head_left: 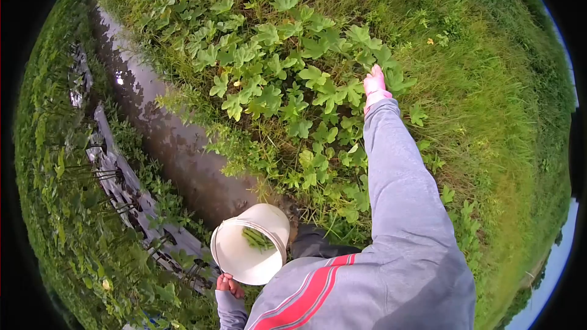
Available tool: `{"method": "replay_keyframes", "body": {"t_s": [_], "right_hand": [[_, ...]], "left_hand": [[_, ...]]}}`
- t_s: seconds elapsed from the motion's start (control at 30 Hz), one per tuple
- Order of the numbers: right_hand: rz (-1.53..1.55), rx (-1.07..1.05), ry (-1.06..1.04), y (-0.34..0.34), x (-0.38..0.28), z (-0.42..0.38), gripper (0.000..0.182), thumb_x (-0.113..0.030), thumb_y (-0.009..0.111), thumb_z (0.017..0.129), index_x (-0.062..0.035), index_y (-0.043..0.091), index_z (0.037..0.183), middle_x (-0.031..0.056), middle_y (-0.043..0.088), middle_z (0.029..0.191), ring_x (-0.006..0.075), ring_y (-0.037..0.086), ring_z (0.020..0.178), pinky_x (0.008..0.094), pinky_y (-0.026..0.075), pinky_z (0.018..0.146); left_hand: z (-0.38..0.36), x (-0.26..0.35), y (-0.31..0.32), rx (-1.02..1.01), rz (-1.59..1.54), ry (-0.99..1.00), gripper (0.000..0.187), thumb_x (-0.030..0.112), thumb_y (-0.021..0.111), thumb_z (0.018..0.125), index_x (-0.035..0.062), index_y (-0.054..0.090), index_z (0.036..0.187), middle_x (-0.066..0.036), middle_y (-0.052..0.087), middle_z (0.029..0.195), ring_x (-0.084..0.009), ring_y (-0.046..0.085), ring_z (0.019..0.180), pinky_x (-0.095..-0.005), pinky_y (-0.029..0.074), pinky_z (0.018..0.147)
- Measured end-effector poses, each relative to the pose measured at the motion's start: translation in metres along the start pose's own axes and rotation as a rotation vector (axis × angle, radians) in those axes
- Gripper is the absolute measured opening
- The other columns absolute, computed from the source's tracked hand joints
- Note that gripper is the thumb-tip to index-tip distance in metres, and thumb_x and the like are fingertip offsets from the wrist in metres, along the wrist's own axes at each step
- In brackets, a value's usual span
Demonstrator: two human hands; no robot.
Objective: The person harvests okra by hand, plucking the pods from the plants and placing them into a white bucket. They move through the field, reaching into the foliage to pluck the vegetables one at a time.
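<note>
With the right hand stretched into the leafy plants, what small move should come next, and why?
Probably close the right hand on a stem among the leafy plants. It is already stretched into them, while the left hand holds the white bucket, where a few green pieces lie.

We see a water channel (pixel 165 140) left of the leafy plants (pixel 287 85), a bucket (pixel 247 247) near us beside the channel's end, pods (pixel 258 239) in it, left hand (pixel 228 284) at its rim, right hand (pixel 374 84) ahead among the leaves, grass (pixel 489 116) right.

Grey sweatshirt (pixel 391 250), red-white chest stripes (pixel 306 296)
</note>
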State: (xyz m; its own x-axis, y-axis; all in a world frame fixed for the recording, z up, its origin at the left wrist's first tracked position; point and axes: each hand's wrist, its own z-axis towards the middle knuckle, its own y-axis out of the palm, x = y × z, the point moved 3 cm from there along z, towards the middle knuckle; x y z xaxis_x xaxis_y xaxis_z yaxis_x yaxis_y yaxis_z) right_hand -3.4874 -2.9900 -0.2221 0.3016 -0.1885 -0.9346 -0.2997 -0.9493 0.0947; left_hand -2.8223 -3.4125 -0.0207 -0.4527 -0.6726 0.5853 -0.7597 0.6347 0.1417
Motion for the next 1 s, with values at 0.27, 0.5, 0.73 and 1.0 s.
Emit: {"method": "replay_keyframes", "body": {"t_s": [0.27, 0.5, 0.73, 1.0], "right_hand": [[-0.690, -0.016, 0.130, -0.025, -0.045, -0.045, 0.055, -0.006, 0.045, 0.086, -0.0065, 0.031, 0.140, 0.0075, 0.037, 0.143, 0.0250, 0.054, 0.113, 0.0347, 0.051, 0.081], [-0.525, 0.256, -0.483, 0.023, -0.169, -0.005, 0.032, -0.029, 0.050, 0.092, -0.0058, 0.061, 0.110, 0.0039, 0.064, 0.081, 0.0128, 0.056, 0.051, 0.0269, 0.047, 0.050], [-1.153, -0.216, -0.014, 0.069, -0.098, 0.060, 0.028, -0.024, 0.049, 0.089, -0.0080, 0.060, 0.109, 0.0044, 0.064, 0.081, 0.0129, 0.055, 0.055, 0.0281, 0.045, 0.049], [-1.152, -0.560, 0.486, 0.069, -0.032, 0.027, 0.034, -0.038, 0.045, 0.095, -0.0117, 0.063, 0.108, 0.0045, 0.062, 0.106, 0.0162, 0.056, 0.067, 0.0317, 0.048, 0.058]], "left_hand": [[0.012, -0.010, -0.019, 0.024, -0.105, -0.058, 0.012, 0.023, 0.042, 0.093, 0.0119, 0.047, 0.091, 0.002, 0.031, 0.050, -0.0116, 0.030, 0.035, -0.0281, 0.029, 0.035], [0.013, -0.007, -0.054, 0.140, 0.047, -0.112, 0.017, 0.028, 0.040, 0.095, 0.0151, 0.048, 0.088, 0.003, 0.032, 0.052, -0.0114, 0.029, 0.038, -0.0278, 0.028, 0.037], [0.010, 0.012, -0.018, 0.246, -0.032, -0.078, 0.020, 0.030, 0.039, 0.095, 0.0132, 0.048, 0.089, 0.003, 0.035, 0.052, -0.0112, 0.030, 0.038, -0.0276, 0.027, 0.037], [0.011, 0.013, -0.010, 0.263, -0.074, -0.081, 0.021, 0.032, 0.041, 0.094, 0.0132, 0.048, 0.088, 0.002, 0.034, 0.052, -0.0121, 0.029, 0.039, -0.0289, 0.028, 0.038]]}}
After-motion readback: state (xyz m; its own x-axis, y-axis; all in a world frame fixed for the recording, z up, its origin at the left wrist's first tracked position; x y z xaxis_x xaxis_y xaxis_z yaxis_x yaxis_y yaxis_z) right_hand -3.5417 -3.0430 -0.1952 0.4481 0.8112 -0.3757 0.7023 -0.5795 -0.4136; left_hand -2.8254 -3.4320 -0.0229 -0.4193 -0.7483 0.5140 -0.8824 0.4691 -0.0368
